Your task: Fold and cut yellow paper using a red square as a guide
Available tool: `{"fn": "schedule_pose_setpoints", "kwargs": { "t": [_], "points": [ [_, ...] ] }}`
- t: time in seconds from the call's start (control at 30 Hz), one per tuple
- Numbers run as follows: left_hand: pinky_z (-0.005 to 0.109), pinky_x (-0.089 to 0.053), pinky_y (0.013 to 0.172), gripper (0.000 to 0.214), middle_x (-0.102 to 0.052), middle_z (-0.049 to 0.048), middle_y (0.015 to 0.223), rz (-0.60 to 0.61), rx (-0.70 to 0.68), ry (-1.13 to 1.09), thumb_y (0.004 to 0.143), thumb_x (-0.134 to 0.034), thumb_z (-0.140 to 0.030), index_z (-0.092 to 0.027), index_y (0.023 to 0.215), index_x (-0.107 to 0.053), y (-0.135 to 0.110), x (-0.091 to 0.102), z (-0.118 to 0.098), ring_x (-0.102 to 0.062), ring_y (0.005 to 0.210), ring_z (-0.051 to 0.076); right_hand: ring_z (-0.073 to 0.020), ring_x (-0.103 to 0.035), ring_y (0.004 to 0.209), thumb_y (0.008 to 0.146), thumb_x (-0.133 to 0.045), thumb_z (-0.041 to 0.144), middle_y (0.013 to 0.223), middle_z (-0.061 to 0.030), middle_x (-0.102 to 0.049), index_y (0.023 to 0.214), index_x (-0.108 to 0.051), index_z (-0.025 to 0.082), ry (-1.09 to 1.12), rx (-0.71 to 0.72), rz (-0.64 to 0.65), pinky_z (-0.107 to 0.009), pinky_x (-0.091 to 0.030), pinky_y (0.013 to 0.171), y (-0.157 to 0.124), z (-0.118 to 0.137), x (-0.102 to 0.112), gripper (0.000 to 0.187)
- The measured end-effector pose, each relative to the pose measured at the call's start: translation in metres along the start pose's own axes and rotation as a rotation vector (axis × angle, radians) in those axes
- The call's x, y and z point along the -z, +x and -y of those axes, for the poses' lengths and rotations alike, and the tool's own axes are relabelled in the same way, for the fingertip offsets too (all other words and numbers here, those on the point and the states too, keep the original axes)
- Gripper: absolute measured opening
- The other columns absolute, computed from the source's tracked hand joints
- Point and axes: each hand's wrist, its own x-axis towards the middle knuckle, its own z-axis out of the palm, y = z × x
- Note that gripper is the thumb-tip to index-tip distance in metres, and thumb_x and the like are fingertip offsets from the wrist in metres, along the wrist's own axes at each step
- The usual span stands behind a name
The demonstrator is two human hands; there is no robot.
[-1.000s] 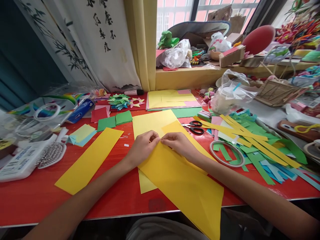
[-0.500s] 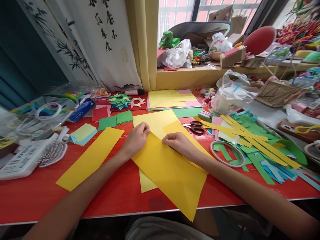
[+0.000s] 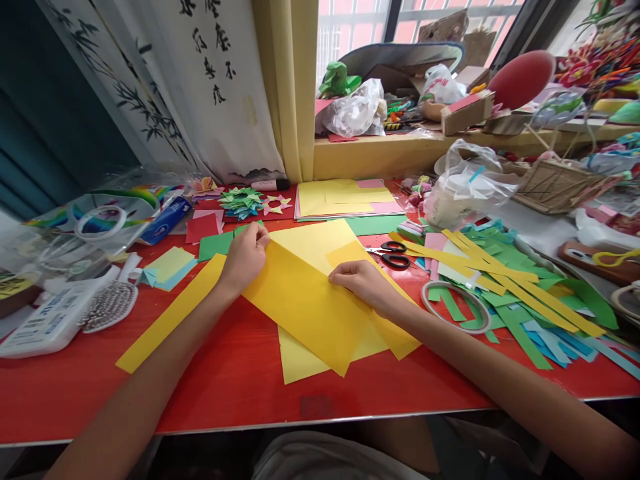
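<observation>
Left hand (image 3: 249, 257) pinched on yellow paper (image 3: 300, 303) at its upper-left corner, right hand (image 3: 357, 283) pinched on its top edge, hands apart. Paper slants over pale yellow sheet (image 3: 310, 233) on red counter (image 3: 225, 400). Scissors (image 3: 395, 260) beyond right hand.

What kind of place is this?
Probably a crafting spot by a window. The left hand and right hand hold yellow paper, and scissors and cut paper strips lie on the red table.
</observation>
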Motion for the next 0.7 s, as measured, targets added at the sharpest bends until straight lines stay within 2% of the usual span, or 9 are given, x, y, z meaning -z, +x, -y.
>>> {"fn": "schedule_pose_setpoints", "kwargs": {
  "t": [0.2, 0.33, 0.47, 0.63, 0.7],
  "points": [
    [0.027, -0.028, 0.055, 0.009, -0.051, 0.0015, 0.069, -0.093, 0.046, 0.05, 0.079, -0.04, -0.019, -0.021, 0.07, -0.041, 0.011, 0.01, 0.02, -0.046, 0.064, 0.017, -0.0112, -0.052, 0.055, 0.069, -0.055, 0.026, 0.063, -0.0018, -0.058, 0.064, -0.062, 0.015, 0.03, 0.012, -0.022, -0.021, -0.035, 0.046, 0.003, 0.0, 0.003, 0.014],
    [0.027, -0.028, 0.055, 0.009, -0.051, 0.0018, 0.07, -0.158, 0.064, 0.079, 0.078, -0.041, -0.017, -0.021, 0.07, -0.041, 0.016, 0.016, 0.032, -0.046, 0.065, 0.017, -0.013, -0.06, 0.057, 0.069, -0.054, 0.021, 0.064, -0.0036, -0.061, 0.062, -0.06, 0.014, 0.111, -0.016, 0.026, -0.022, -0.046, 0.052, 0.003, 0.004, 0.004, 0.011],
    [0.028, -0.028, 0.057, 0.012, -0.049, 0.0017, 0.072, -0.208, 0.028, 0.083, 0.077, -0.04, -0.014, -0.022, 0.068, -0.038, 0.017, 0.018, 0.035, -0.045, 0.068, 0.017, -0.0162, -0.064, 0.059, 0.069, -0.053, 0.016, 0.06, -0.0068, -0.064, 0.062, -0.057, 0.013, 0.194, -0.054, 0.084, -0.026, -0.053, 0.059, 0.004, 0.005, 0.005, 0.009],
    [0.027, -0.029, 0.065, 0.012, -0.041, -0.0004, 0.073, -0.332, 0.036, -0.042, 0.08, -0.039, -0.013, -0.021, 0.071, -0.036, 0.017, 0.03, 0.038, -0.039, 0.072, 0.014, -0.0166, -0.065, 0.059, 0.068, -0.057, 0.016, 0.067, -0.0111, -0.068, 0.062, -0.06, 0.011, 0.245, -0.083, 0.11, -0.027, -0.054, 0.058, 0.009, -0.002, 0.011, 0.008],
    [0.025, -0.029, 0.067, 0.01, -0.037, -0.0015, 0.075, -0.329, 0.057, -0.112, 0.084, -0.036, -0.016, -0.02, 0.076, -0.034, 0.018, 0.038, 0.039, -0.035, 0.072, 0.013, -0.0161, -0.065, 0.059, 0.069, -0.058, 0.017, 0.067, -0.0111, -0.067, 0.064, -0.061, 0.01, 0.27, -0.082, 0.108, -0.027, -0.055, 0.059, 0.01, -0.004, 0.014, 0.009]
  ]
}}
